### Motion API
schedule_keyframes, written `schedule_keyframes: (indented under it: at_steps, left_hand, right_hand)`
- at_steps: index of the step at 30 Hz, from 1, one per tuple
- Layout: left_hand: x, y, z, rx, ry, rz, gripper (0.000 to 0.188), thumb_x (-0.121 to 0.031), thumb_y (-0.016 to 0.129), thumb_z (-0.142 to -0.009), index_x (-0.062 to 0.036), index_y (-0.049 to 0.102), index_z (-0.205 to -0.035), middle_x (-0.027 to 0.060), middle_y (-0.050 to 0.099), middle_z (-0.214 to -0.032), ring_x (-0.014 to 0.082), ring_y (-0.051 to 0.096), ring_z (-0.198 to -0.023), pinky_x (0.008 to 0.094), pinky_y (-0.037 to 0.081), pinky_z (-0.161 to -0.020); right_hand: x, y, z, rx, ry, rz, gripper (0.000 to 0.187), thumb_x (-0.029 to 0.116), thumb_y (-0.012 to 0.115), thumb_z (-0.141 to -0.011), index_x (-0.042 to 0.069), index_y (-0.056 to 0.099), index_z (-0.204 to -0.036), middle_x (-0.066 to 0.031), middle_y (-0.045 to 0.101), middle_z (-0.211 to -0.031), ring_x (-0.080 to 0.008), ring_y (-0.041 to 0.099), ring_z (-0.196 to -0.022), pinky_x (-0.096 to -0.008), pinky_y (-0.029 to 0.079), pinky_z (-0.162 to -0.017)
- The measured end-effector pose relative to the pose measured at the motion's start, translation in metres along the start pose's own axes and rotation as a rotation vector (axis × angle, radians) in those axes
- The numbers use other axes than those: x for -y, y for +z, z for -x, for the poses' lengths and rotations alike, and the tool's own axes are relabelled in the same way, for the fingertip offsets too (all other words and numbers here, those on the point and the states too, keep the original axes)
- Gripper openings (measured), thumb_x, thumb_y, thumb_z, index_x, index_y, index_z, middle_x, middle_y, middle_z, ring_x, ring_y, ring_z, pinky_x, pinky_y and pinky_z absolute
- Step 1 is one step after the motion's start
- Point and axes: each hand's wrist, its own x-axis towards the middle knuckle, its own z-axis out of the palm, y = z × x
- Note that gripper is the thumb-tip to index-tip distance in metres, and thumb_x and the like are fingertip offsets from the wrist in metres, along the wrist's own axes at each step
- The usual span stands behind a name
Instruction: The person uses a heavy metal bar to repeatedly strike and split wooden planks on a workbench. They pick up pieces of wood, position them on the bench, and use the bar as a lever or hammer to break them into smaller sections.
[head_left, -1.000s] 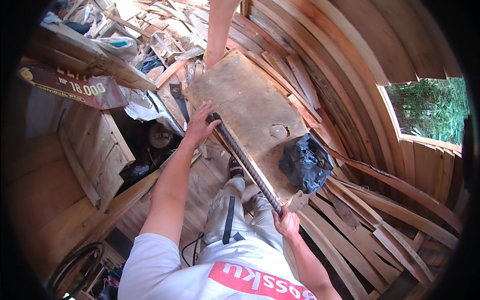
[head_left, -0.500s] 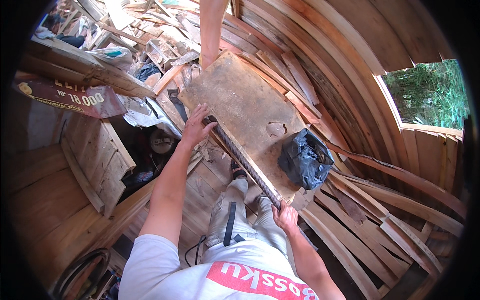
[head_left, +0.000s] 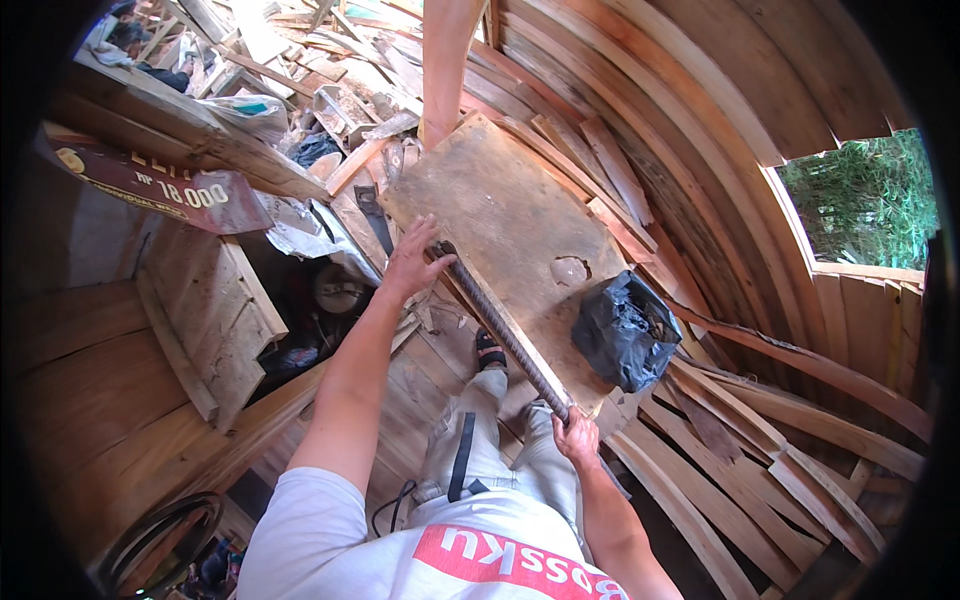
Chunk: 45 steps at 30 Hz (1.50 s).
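Note:
A long dark rod with spiral ridges (head_left: 505,335) slants along the near edge of a worn wooden board (head_left: 480,190). My right hand (head_left: 577,437) is closed around its lower end, close to my legs. At the upper end, my left hand (head_left: 410,262) has its fingers stretched out over the board's edge, with the thumb beside the rod's tip. Whether the left palm touches the rod cannot be made out. A black plastic bag (head_left: 627,330) stands on the board's right part, its contents unclear. Next to it, the board has a hole with a pale round patch (head_left: 569,270).
Curved timber planks (head_left: 690,150) form the wall on the right, with a window opening (head_left: 858,200). Loose boards (head_left: 720,480) lie at the lower right. Scrap wood (head_left: 340,80) is heaped at the back, and part of another person (head_left: 125,40) shows far left. A post (head_left: 446,70) rises behind the board.
The whole view has shifted slightly, so the scene sits further right and lower. My right hand keeps its hold on the rod; the left fingers look a little more spread at its upper end.

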Motion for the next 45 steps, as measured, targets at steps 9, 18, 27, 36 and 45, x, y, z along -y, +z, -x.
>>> schedule_keyframes:
  at_steps: [9, 18, 27, 36, 45]
  left_hand:
    - [0.001, -0.002, 0.000, 0.032, 0.000, -0.005, 0.061, -0.041, 0.073, -0.080, -0.0015, 0.057, -0.123, 0.0147, 0.043, -0.145, 0.0316, 0.034, -0.138, 0.0400, 0.030, -0.113]
    - [0.004, -0.001, 0.000, 0.047, 0.024, -0.016, 0.063, -0.040, 0.073, -0.080, -0.0008, 0.054, -0.126, 0.0157, 0.043, -0.145, 0.0333, 0.035, -0.137, 0.0408, 0.029, -0.113]
    - [0.009, 0.010, 0.002, 0.023, 0.061, -0.009, 0.053, -0.037, 0.074, -0.079, -0.0033, 0.060, -0.118, 0.0178, 0.046, -0.141, 0.0356, 0.036, -0.135, 0.0409, 0.031, -0.111]
    - [-0.012, 0.006, -0.002, 0.032, -0.096, 0.188, 0.027, -0.022, 0.069, -0.082, -0.0048, 0.067, -0.102, 0.0161, 0.064, -0.105, 0.0332, 0.059, -0.103, 0.0393, 0.045, -0.092]
    - [-0.013, 0.004, -0.002, 0.029, -0.068, 0.126, 0.028, -0.024, 0.061, -0.088, -0.0009, 0.064, -0.105, 0.0188, 0.063, -0.109, 0.0346, 0.057, -0.109, 0.0410, 0.044, -0.094]
  right_hand:
    - [-0.005, 0.006, 0.000, -0.046, -0.011, -0.055, 0.034, 0.037, 0.063, -0.082, 0.005, 0.055, -0.092, -0.0246, 0.065, -0.081, -0.0439, 0.063, -0.081, -0.0522, 0.048, -0.075]
    - [-0.087, 0.008, 0.043, 0.241, 0.384, 0.023, 0.036, 0.036, 0.064, -0.074, 0.008, 0.071, -0.096, -0.0232, 0.068, -0.095, -0.0369, 0.065, -0.097, -0.0439, 0.049, -0.090]
    - [-0.121, 0.043, 0.054, -0.027, 0.277, 0.075, 0.027, 0.028, 0.064, -0.068, 0.006, 0.072, -0.082, -0.0213, 0.068, -0.086, -0.0379, 0.066, -0.087, -0.0452, 0.052, -0.082]
    - [-0.108, 0.016, 0.071, 0.236, 0.318, -0.059, 0.043, 0.041, 0.071, -0.072, 0.001, 0.072, -0.087, -0.0234, 0.068, -0.090, -0.0344, 0.067, -0.090, -0.0416, 0.052, -0.080]
    - [-0.071, 0.013, 0.046, 0.376, 0.320, -0.247, 0.050, 0.044, 0.075, -0.070, -0.005, 0.070, -0.081, -0.0154, 0.068, -0.070, -0.0280, 0.069, -0.070, -0.0398, 0.053, -0.071]
